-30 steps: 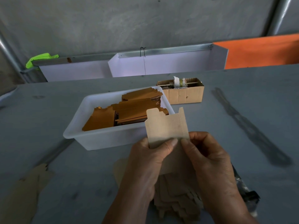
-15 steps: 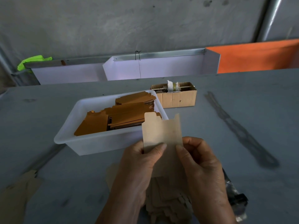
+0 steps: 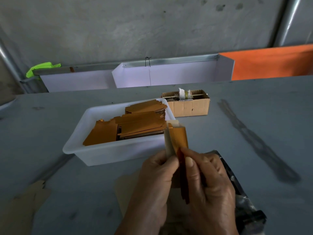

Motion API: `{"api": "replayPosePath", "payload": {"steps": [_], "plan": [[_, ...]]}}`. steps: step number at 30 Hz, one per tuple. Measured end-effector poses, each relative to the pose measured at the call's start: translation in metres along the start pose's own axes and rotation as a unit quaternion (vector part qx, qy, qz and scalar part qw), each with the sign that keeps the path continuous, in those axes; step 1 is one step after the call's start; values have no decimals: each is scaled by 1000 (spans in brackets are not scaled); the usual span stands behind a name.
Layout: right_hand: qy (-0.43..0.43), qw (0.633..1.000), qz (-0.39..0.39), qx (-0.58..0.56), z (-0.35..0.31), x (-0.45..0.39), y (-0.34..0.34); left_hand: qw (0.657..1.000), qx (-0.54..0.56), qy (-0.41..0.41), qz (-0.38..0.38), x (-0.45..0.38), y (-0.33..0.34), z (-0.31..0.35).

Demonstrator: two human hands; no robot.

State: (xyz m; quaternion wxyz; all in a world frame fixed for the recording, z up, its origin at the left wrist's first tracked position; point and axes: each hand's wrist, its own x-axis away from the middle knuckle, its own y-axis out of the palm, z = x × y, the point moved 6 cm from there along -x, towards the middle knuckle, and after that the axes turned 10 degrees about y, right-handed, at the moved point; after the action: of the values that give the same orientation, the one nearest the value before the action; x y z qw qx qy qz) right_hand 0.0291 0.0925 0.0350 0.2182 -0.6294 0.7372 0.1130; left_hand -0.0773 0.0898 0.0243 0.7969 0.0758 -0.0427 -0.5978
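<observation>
Card blank (image 3: 177, 138), folded lengthwise with gold face outward and pale inner face showing at its left edge, stands upright over the near centre of the table (image 3: 264, 102). Left hand (image 3: 157, 180) and right hand (image 3: 209, 185) sit close together, both pinching the blank's lower end between thumb and fingers. White tub (image 3: 118, 154) sits just beside the blank at ten o'clock, holding stacked gold blanks (image 3: 138, 124). Cardboard box (image 3: 188, 107) lies at twelve o'clock; whether it touches the tub cannot be confirmed. Black packet (image 3: 243, 202) lies at four o'clock, partly hidden by the right hand.
</observation>
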Motion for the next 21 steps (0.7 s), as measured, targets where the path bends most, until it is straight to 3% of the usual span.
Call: {"api": "replayPosePath", "payload": {"steps": [3, 8, 10, 16, 21], "plan": [[29, 1000, 0, -4, 6, -4, -1, 1000, 12, -12, -16, 2, 0, 0], [151, 985, -54, -62, 23, -6, 2, 971, -219, 94, -13, 3, -5, 12], [206, 973, -72, -80, 31, -9, 1, 966, -242, 89, -33, 4, -7, 12], [341, 898, -191, -205, 37, -13, 9, 972, -221, 10, -77, 6, -10, 7], [416, 827, -211, -315, 44, -6, 11, 979, -184, -12, -90, 7, -11, 1]]}}
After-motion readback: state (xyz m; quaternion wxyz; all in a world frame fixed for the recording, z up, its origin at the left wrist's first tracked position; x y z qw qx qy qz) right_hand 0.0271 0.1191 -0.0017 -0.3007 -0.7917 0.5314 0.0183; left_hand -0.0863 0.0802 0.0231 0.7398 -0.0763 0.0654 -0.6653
